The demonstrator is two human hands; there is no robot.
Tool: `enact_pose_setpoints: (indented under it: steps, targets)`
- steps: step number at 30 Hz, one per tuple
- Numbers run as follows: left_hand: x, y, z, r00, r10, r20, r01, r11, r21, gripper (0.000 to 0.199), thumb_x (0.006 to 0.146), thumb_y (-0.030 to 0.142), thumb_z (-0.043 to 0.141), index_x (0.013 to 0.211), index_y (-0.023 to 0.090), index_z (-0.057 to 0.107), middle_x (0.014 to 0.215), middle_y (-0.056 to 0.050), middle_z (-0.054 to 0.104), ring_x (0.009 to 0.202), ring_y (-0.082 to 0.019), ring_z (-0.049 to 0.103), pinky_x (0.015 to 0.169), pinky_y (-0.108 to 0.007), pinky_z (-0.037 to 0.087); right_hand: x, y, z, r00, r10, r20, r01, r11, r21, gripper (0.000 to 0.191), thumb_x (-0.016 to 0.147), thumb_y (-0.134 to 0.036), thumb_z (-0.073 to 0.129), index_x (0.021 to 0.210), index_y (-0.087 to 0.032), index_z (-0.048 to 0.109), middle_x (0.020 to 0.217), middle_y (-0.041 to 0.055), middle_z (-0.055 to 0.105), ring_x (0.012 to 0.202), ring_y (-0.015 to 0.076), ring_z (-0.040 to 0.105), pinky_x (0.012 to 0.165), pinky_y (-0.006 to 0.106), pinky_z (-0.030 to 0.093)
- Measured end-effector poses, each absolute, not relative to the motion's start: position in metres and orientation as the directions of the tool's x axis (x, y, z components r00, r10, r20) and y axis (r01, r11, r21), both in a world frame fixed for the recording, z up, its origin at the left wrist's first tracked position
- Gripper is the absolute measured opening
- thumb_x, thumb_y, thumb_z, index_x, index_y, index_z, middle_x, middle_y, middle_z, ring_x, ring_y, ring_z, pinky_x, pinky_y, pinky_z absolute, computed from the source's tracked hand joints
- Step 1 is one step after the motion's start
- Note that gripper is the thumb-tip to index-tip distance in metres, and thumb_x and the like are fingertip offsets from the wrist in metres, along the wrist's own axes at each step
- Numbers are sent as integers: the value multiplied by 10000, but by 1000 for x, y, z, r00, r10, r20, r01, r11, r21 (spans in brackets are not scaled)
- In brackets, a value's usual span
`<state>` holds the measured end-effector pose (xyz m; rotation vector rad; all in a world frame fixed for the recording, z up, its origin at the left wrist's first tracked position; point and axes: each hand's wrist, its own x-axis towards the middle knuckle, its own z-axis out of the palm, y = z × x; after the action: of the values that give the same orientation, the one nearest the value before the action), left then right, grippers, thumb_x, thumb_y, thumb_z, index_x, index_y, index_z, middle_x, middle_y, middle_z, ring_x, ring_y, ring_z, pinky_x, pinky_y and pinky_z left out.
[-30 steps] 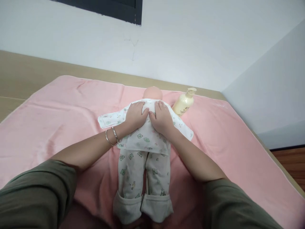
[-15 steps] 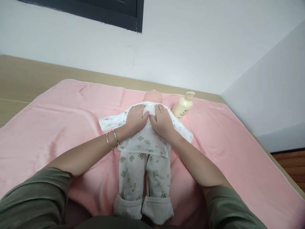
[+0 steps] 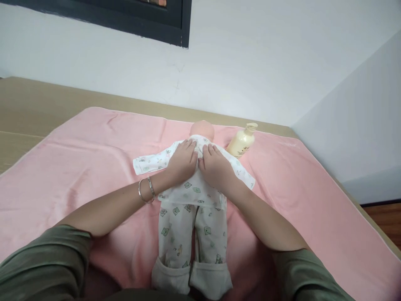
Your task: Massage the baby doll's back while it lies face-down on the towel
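Observation:
A baby doll [image 3: 202,130] in a white printed top [image 3: 194,193] and matching trousers [image 3: 178,234] lies stretched out, its bald head pointing away from me. My left hand [image 3: 184,161] rests on the left part of its upper body, fingers extended flat on the cloth. On the other side my right hand [image 3: 216,165] lies the same way, fingers pointing toward the collar. Both hands are open, and a narrow strip of cloth shows between them. Two silver bangles [image 3: 146,190] circle my left wrist. The palms' undersides are hidden.
A pale yellow pump bottle [image 3: 240,143] stands right of the doll's head. Beneath everything spreads a pink blanket [image 3: 103,159] on a wooden surface [image 3: 46,94]. A white wall [image 3: 244,62] with a dark frame [image 3: 150,25] rises behind.
My fingers have drawn slightly inward on the doll's top, and the thumbs now lie closer to the fingers. The view has shifted slightly; doll and bottle stay in place.

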<state>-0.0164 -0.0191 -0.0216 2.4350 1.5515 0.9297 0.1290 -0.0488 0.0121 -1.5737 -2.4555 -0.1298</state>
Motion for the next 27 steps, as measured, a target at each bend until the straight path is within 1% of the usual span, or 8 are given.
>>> enact_pose_setpoints:
  steps: [4,8,11,15,19,22,24,27]
  targets:
    - [-19,-12,-13,246,890,383,811,-405,421,397,991,245,303,1189,110,618,1246,-180,669,1221,-296,598,1111,-490,478,136,-40,14,-367,907,208,913,394,-106,567,1008,-274,318,1455,42,466,1486,267,522,1434,363,463,1195,512,401]
    - [-12,-32,-14,330,823,462,842,-478,250,386,962,197,334,1167,41,622,1270,-245,629,1254,-359,561,1113,-522,451,145,-14,11,-231,957,177,940,266,-213,580,1010,-342,360,1414,50,498,1477,275,526,1413,365,481,1185,502,405]
    - [-7,-44,-15,407,771,490,830,-536,153,370,923,157,381,1154,14,632,1286,-277,608,1283,-380,538,1126,-542,442,146,-9,10,-208,964,168,948,241,-209,588,1017,-363,367,1401,61,505,1456,278,544,1390,366,501,1185,490,401]
    - [-10,-36,-12,387,777,497,800,-551,238,306,916,149,370,1005,94,657,1120,-219,657,1156,-326,595,1078,-493,497,136,-30,14,-248,953,173,954,271,-124,556,1026,-296,321,1387,82,510,1425,291,564,1362,379,525,1184,500,399]
    - [-18,-14,-6,399,826,398,773,-537,339,305,960,213,338,919,145,633,993,-163,665,1018,-292,618,1012,-482,532,126,-53,15,-307,931,200,942,327,-75,576,1025,-248,272,1450,105,437,1491,316,491,1446,378,449,1211,504,377]
    - [-21,-6,-4,346,861,373,794,-480,373,339,989,281,333,998,121,632,1102,-184,667,1087,-301,612,1045,-498,512,127,-51,13,-310,938,156,939,328,-107,584,1028,-253,267,1468,105,410,1525,311,452,1473,382,408,1225,501,353]
    - [-19,-9,-5,326,865,380,806,-465,366,331,980,272,344,971,118,636,1085,-190,672,1087,-311,615,1050,-512,507,132,-41,12,-306,941,142,934,326,-144,570,1028,-255,281,1459,91,422,1528,294,455,1467,375,407,1229,485,339]
    - [-10,-28,-11,336,850,406,782,-492,382,284,942,224,390,950,109,650,1102,-195,682,1122,-316,622,1083,-512,500,142,-21,14,-266,949,168,930,299,-215,481,1014,-260,326,1340,18,544,1407,248,582,1352,340,515,1173,452,394]
